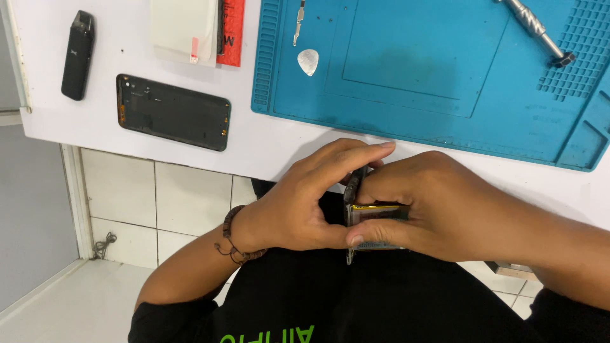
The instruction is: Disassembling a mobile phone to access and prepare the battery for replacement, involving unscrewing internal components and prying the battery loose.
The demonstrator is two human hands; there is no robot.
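Red package [232, 32] at table's top edge, both hands — left hand [298, 203], right hand [438, 206] — gripping opened phone [372, 216]

**Bench items around the blue mat**

Blue silicone work mat [406, 70] lies on the white tabletop [267, 143], taken here as landmark. On the mat, near its left edge: a pale teardrop pick [308, 61], with a thin metal pry tool [298, 22] just above it. At the mat's upper right: a metal screwdriver [537, 28]. Left of the mat: a dark phone back cover [173, 112]. Farther left: a small black oblong device [78, 55]. Up-left of the mat: a clear protector sheet [185, 28] overlapping a red card [232, 32].
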